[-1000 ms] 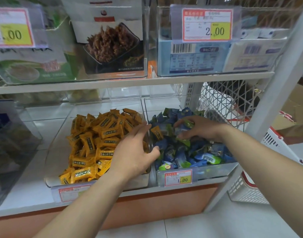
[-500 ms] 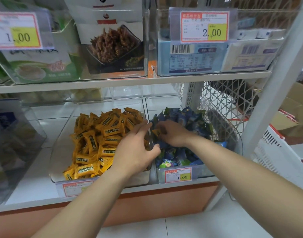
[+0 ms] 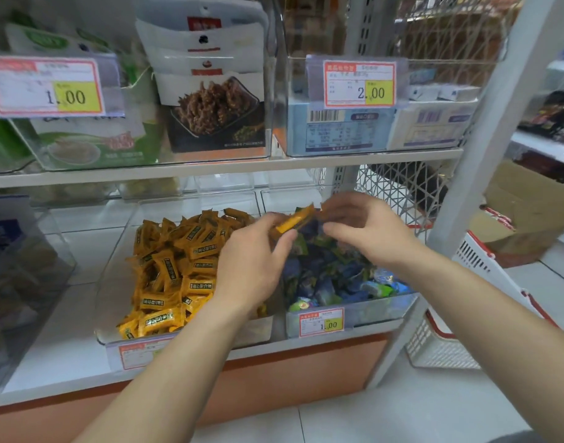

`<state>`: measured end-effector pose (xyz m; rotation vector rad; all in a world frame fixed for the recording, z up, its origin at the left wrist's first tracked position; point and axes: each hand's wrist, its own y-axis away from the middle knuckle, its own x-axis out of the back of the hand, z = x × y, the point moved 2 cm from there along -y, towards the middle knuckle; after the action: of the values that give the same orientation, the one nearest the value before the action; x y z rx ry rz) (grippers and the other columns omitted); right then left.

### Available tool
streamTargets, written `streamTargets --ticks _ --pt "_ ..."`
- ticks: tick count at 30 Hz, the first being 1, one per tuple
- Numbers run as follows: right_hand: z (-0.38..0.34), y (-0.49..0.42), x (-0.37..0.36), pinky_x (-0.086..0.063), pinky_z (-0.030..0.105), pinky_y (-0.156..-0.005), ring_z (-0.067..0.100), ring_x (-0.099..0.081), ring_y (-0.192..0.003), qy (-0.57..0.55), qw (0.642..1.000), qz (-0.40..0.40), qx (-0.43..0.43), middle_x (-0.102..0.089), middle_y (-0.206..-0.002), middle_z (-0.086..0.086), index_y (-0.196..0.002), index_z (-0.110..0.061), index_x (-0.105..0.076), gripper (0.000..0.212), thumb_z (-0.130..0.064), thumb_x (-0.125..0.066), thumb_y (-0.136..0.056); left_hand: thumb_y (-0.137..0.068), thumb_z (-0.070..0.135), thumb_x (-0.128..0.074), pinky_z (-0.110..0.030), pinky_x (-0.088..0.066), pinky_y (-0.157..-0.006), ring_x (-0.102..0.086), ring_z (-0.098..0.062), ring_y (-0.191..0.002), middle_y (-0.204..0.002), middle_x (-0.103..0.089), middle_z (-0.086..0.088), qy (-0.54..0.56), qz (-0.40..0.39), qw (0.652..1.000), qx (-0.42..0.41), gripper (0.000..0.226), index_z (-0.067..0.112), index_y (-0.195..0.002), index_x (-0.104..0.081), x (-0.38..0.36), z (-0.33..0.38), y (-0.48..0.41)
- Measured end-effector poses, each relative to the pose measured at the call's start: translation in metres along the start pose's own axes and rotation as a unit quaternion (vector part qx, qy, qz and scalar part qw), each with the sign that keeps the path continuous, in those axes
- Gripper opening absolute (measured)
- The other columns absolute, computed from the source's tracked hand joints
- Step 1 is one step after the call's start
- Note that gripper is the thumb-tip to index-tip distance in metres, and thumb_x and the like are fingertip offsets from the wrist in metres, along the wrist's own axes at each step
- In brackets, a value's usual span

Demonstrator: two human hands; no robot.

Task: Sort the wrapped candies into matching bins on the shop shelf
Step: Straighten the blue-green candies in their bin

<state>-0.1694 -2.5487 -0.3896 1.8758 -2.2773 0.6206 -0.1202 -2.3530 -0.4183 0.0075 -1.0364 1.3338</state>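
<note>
One yellow candy (image 3: 295,220) is up in the air, tilted, over the back-left corner of the blue-candy bin (image 3: 379,311). L hand (image 3: 255,260) pinches its lower end btw thumb & fingers, a narrow grip. R hand (image 3: 367,230) hovers over the bin's back, fingers curled, tips at the candy's upper end. It's blurred, so can't tell if that grip holds. Yellow-candy bin (image 3: 114,292) sits just left of the blue one, heaped w/ matching wrappers.

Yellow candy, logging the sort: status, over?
Left hand pinches yellow candy above blue-candy bin's left edge. Right hand at its other end, grip unclear. Yellow-candy bin adjacent, nothing between.
</note>
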Motion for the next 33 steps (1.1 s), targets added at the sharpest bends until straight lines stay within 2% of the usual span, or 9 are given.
streamTargets --ticks 6,10,13,18,21,24,26,29,33 --pt "0.041 0.019 0.054 -0.048 0.030 -0.091 0.018 -0.063 -0.106 0.312 0.945 0.076 -0.058 -0.067 -0.115 -0.001 -0.123 -0.016 -0.064 0.036 -0.022 -0.071 -0.088 -0.091 0.049 -0.062 -0.032 -0.049 -0.060 -0.060 -0.023 -0.068 -0.065 -0.059 0.001 -0.171 -0.043 0.968 0.179 0.038 0.017 -0.110 -0.067 0.042 -0.059 -0.002" --pt "0.066 0.019 0.051 -0.038 0.028 -0.074 0.031 -0.059 -0.108 0.402 0.909 -0.013 -0.108 -0.063 -0.121 0.017 -0.130 -0.009 -0.056 0.046 -0.031 -0.066 -0.091 -0.091 0.048 -0.060 -0.034 -0.050 -0.057 -0.063 -0.024 -0.069 -0.071 -0.065 -0.001 -0.162 -0.007 0.981 0.107 0.035 0.013 -0.086 -0.064 0.040 -0.032 -0.002" --pt "0.078 0.014 0.042 -0.040 0.028 -0.078 0.034 -0.056 -0.116 0.402 0.901 -0.070 -0.144 -0.059 -0.128 0.022 -0.136 -0.011 -0.049 0.051 -0.033 -0.061 -0.092 -0.091 0.045 -0.058 -0.033 -0.053 -0.084 -0.064 -0.017 -0.098 -0.107 -0.069 0.004 -0.058 -0.064 0.995 0.054 0.037 0.022 -0.119 -0.065 0.005 0.013 -0.003" --pt "0.095 -0.003 0.027 -0.041 0.030 -0.092 0.034 -0.053 -0.124 0.396 0.885 -0.145 -0.197 -0.055 -0.138 0.021 -0.147 -0.009 -0.038 0.061 -0.040 -0.055 -0.097 -0.089 0.044 -0.060 -0.032 -0.046 -0.094 -0.058 -0.031 -0.117 -0.127 -0.061 -0.010 -0.062 -0.269 0.947 0.163 0.052 0.014 -0.131 -0.052 -0.088 0.039 -0.009" --pt "0.106 -0.011 0.020 -0.043 0.029 -0.095 0.027 -0.055 -0.118 0.348 0.898 -0.174 -0.206 -0.056 -0.139 0.012 -0.147 -0.015 -0.038 0.064 -0.040 -0.061 -0.093 -0.091 0.056 -0.055 -0.049 -0.032 -0.112 -0.032 -0.045 -0.138 -0.154 -0.024 -0.028 -0.145 -0.308 0.898 0.277 0.092 0.005 -0.153 -0.011 -0.124 0.025 -0.004" --pt "0.114 -0.019 0.015 -0.038 0.024 -0.086 0.020 -0.054 -0.106 0.267 0.920 -0.204 -0.200 -0.059 -0.131 0.007 -0.139 -0.017 -0.048 0.047 -0.020 -0.063 -0.094 -0.086 0.065 -0.053 -0.053 -0.030 -0.110 -0.019 -0.049 -0.140 -0.157 -0.010 -0.028 -0.195 -0.291 0.881 0.319 0.105 0.013 -0.155 0.007 -0.145 0.019 -0.003" --pt "0.116 -0.025 0.015 -0.042 0.028 -0.082 0.023 -0.059 -0.107 0.279 0.918 -0.207 -0.189 -0.065 -0.123 0.009 -0.127 -0.014 -0.060 0.037 -0.017 -0.065 -0.091 -0.082 0.071 -0.055 -0.049 -0.037 -0.106 -0.031 -0.046 -0.136 -0.155 -0.018 -0.025 -0.163 -0.269 0.882 0.350 0.106 0.018 -0.156 -0.001 -0.152 0.009 -0.007" --pt "0.122 -0.028 0.016 -0.049 0.028 -0.080 0.022 -0.062 -0.100 0.331 0.903 -0.202 -0.186 -0.069 -0.112 0.005 -0.113 -0.018 -0.069 0.033 -0.030 -0.072 -0.083 -0.074 0.077 -0.055 -0.043 -0.048 -0.101 -0.054 -0.035 -0.121 -0.141 -0.050 -0.018 -0.115 -0.282 0.882 0.359 0.095 0.018 -0.147 -0.040 -0.158 -0.006 -0.013" --pt "0.133 -0.031 0.021 -0.053 0.033 -0.091 0.025 -0.064 -0.106 0.244 0.934 -0.159 -0.204 -0.069 -0.114 0.005 -0.118 -0.017 -0.069 0.041 -0.027 -0.077 -0.079 -0.080 0.056 -0.067 -0.035 -0.053 -0.091 -0.065 -0.025 -0.097 -0.104 -0.070 -0.004 0.054 -0.252 0.899 0.355 0.047 0.019 -0.110 -0.068 -0.164 -0.011 -0.023"
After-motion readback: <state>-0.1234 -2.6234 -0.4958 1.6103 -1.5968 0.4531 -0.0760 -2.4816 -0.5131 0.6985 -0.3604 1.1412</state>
